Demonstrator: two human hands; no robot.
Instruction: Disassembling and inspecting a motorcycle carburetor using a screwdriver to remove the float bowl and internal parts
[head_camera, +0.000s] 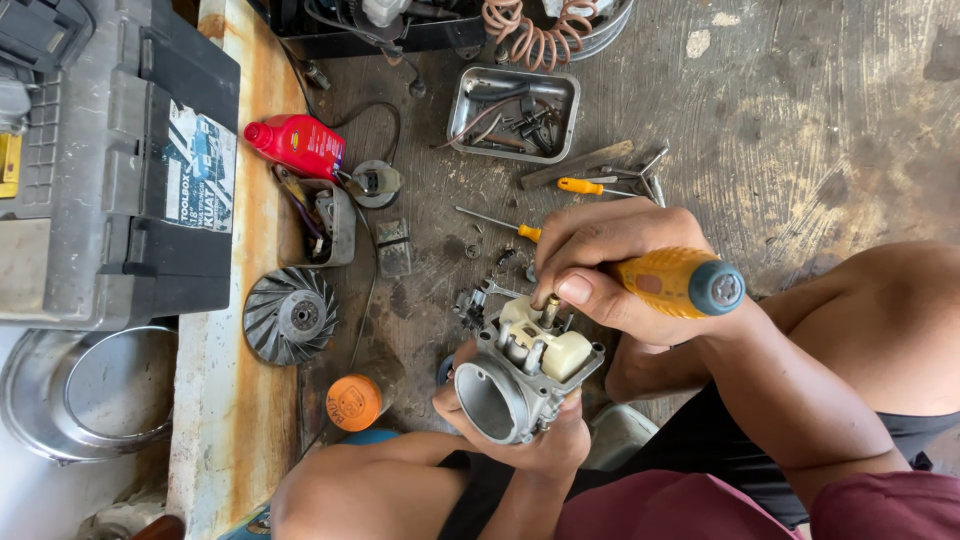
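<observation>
Left hand (545, 440) holds silver metal engine part with big round hole (520, 375) from below, fingers wrapped tight, above lap; right hand (600, 265) grips fat yellow screwdriver with blue end (675, 282), tip pressed down into top of part; grey concrete floor (800, 130) behind; small metal tray of bits (513, 112), red plastic bottle (300, 143), black round fan wheel (290, 315), orange round cap (353, 402) lie near.

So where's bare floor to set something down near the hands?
Bare concrete lies right of the metal tray, above the right hand. It is crowded from the red bottle and fan wheel to the loose screwdrivers. The left hand holds the carburetor.
</observation>
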